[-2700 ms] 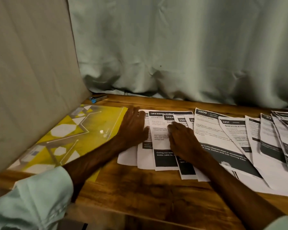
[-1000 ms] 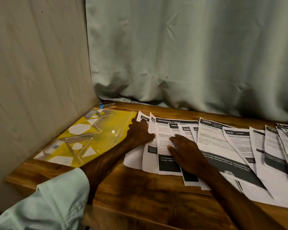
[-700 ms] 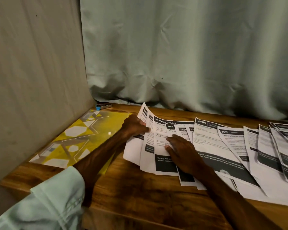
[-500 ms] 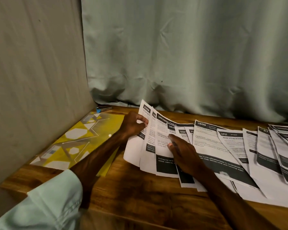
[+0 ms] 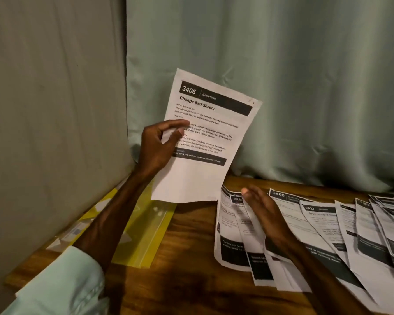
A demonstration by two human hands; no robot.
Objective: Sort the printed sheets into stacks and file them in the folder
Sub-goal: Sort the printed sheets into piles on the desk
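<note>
My left hand [image 5: 158, 145] pinches a printed sheet [image 5: 205, 142] headed "3406 Bedroom, Change Bed Sheets" by its left edge and holds it upright above the table. Several more printed sheets [image 5: 316, 233] lie fanned out and overlapping across the right of the wooden table. My right hand [image 5: 264, 214] is over the left end of that fan with its fingers straight; whether it touches the paper is unclear. A yellow patterned plastic folder [image 5: 143, 233] lies flat at the left, partly under my left forearm.
The wooden table [image 5: 191, 280] stands in a corner. A beige cloth wall [image 5: 55, 110] rises at the left and a pale green curtain [image 5: 305, 87] hangs close behind. The table's front edge runs along the bottom left.
My left hand has taken the leftmost sheet from the fan and raised it upright off the table. My right hand has stayed on the fan, its fingers now straighter.
</note>
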